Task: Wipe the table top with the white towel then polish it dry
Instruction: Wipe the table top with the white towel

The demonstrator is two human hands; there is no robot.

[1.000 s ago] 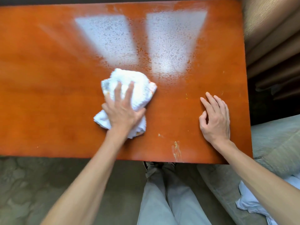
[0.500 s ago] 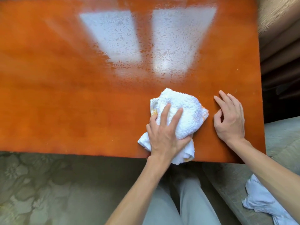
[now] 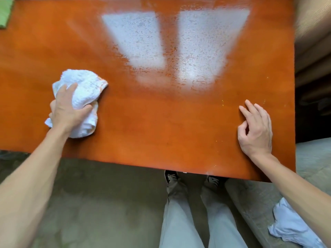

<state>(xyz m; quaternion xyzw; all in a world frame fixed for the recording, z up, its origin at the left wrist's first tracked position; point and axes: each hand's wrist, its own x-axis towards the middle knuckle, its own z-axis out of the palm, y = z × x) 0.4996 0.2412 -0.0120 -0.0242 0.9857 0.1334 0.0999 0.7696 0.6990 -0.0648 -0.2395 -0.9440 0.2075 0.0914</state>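
Note:
The glossy orange-brown table top fills the upper view, with two bright window reflections showing speckled wet film at the far middle. A bunched white towel lies on the table's left part. My left hand presses down on it, fingers wrapped over the cloth. My right hand rests on the bare table near the right edge, fingers loosely bent, holding nothing.
A green object sits at the table's far left corner. A sofa borders the right side, with a crumpled white cloth on its seat. My legs stand at the near edge on patterned carpet.
My left hand has swept the towel from beside my right hand far to the left across the table. My right hand stayed in place, its fingers curling slightly.

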